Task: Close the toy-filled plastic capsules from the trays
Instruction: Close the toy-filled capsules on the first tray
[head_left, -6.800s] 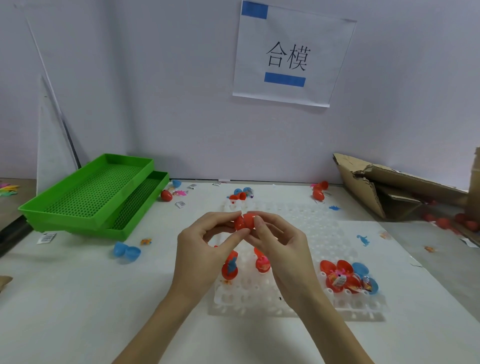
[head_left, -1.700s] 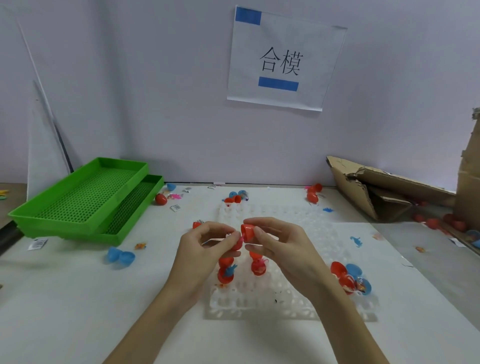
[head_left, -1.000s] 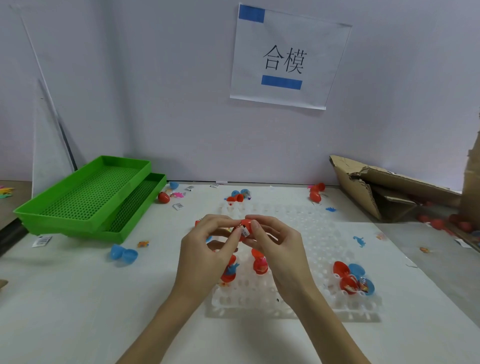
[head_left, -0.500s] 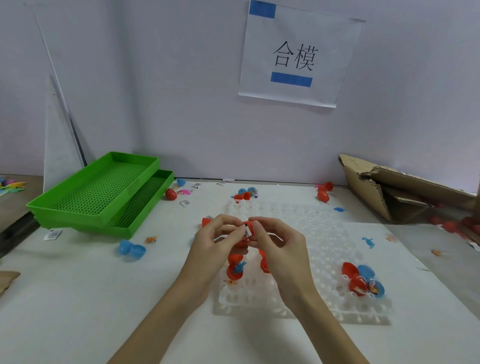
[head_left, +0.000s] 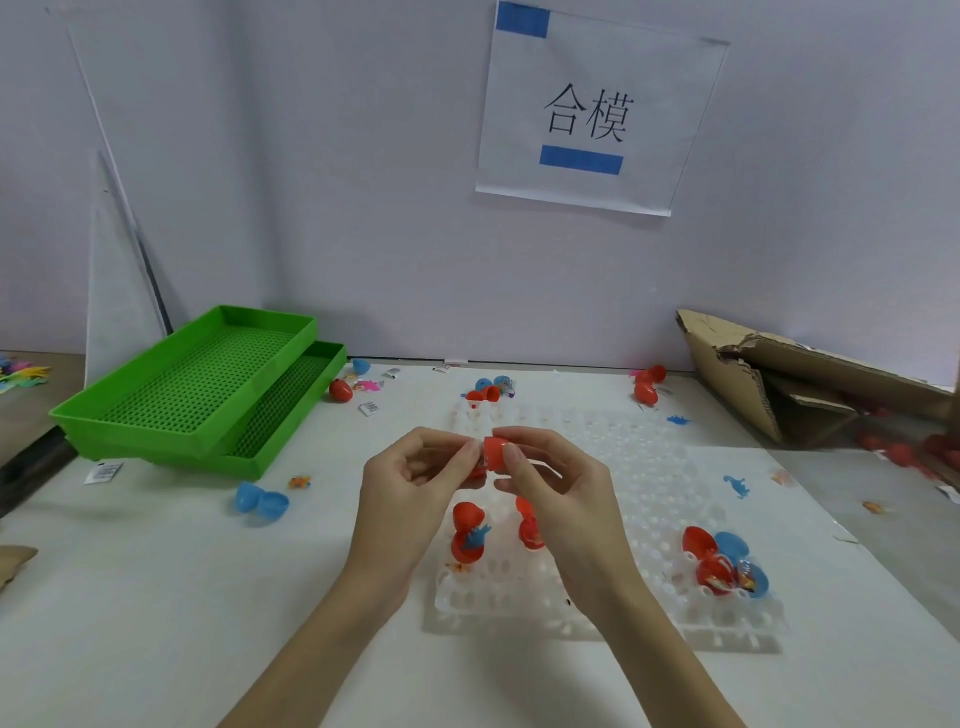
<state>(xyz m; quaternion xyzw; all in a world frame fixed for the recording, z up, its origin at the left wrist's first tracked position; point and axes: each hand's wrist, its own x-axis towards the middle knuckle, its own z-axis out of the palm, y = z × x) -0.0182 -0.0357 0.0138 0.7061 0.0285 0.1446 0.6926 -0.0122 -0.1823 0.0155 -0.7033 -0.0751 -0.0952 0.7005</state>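
Observation:
Above the white capsule tray (head_left: 623, 457), my left hand (head_left: 410, 499) and my right hand (head_left: 561, 493) meet around one red capsule (head_left: 494, 453). My right hand pinches its upper half between thumb and forefinger. My left hand pinches the lower half, mostly hidden behind its fingers. In the tray below stand an open red capsule with a blue toy (head_left: 467, 535) and another open red capsule (head_left: 529, 527). An open red capsule (head_left: 709, 564) and an open blue capsule (head_left: 740, 561) sit at the tray's right front.
Two stacked green trays (head_left: 208, 389) lie at the left. An open blue capsule (head_left: 260, 501) lies on the table. A closed red capsule (head_left: 340, 389) and other loose capsules (head_left: 647, 387) lie near the wall. A torn cardboard box (head_left: 779, 379) lies at the right.
The hands have stayed joined over the tray around the red capsule. More of its upper half now shows between the fingers than half a second ago.

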